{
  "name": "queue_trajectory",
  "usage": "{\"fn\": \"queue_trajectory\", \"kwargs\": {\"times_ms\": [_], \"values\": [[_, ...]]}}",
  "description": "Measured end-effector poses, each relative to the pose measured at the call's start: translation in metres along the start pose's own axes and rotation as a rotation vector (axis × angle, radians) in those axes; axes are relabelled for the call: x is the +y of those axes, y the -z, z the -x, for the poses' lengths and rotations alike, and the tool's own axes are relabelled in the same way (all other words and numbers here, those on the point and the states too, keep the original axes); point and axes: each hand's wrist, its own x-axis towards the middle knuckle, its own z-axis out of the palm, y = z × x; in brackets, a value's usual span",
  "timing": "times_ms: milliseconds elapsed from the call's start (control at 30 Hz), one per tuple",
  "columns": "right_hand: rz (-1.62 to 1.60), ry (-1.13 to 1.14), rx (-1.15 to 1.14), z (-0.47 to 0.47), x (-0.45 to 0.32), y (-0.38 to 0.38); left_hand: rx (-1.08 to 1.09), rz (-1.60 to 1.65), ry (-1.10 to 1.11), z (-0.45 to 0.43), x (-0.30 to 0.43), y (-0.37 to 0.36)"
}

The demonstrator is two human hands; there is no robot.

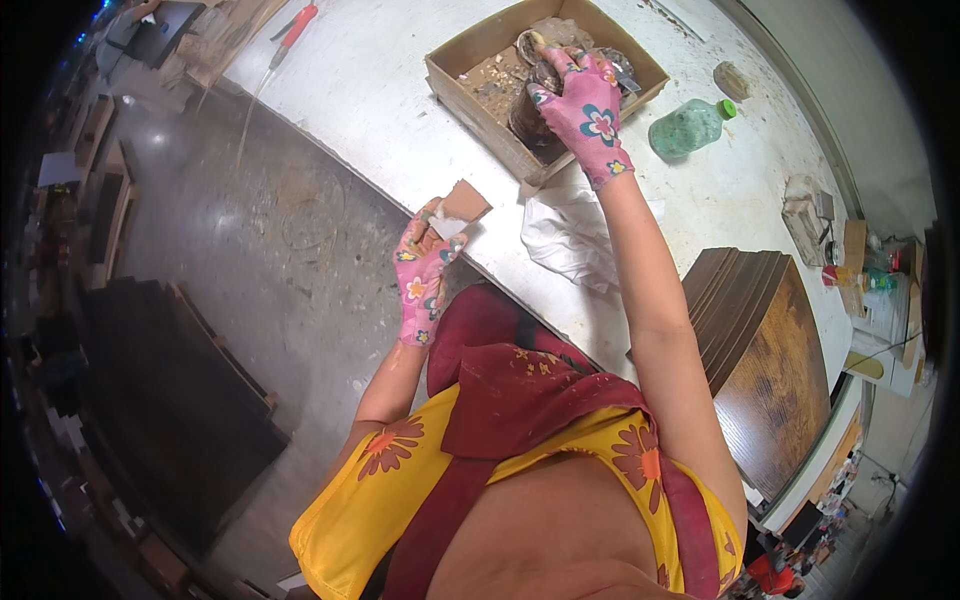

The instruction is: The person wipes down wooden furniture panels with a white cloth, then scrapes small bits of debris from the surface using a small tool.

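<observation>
My left hand, in a pink floral glove, holds a small brown piece of cardboard or sandpaper with a white patch beside it, just off the table edge. My right hand, gloved alike, reaches into an open cardboard box. Its fingers spread over dark, stained jars or cans; whether they grip one is hidden. Crumbs and dried residue lie on the box floor. Against the box's near side rests a crumpled white cloth, partly under my right forearm.
Right of the box lies a greenish plastic bottle with a green cap. Dark wood-grain panels are stacked near my right arm. A red-handled air blow gun lies at the white table's far left edge. Dark panels stand at left.
</observation>
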Motion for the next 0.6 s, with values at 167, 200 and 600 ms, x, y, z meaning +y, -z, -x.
{"fn": "queue_trajectory", "kwargs": {"times_ms": [167, 200, 600], "values": [[0.071, -0.026, 0.01, 0.021, 0.021, -0.015, -0.002, -0.005, -0.004, 0.004, 0.005, -0.007], [0.035, -0.044, 0.036, 0.031, 0.017, -0.006, -0.001, 0.001, -0.011, 0.004, 0.007, -0.011], [-1.768, -0.579, -0.054, 0.188, -0.001, 0.027, -0.444, 0.123, 0.241, 0.024, -0.01, -0.102]]}}
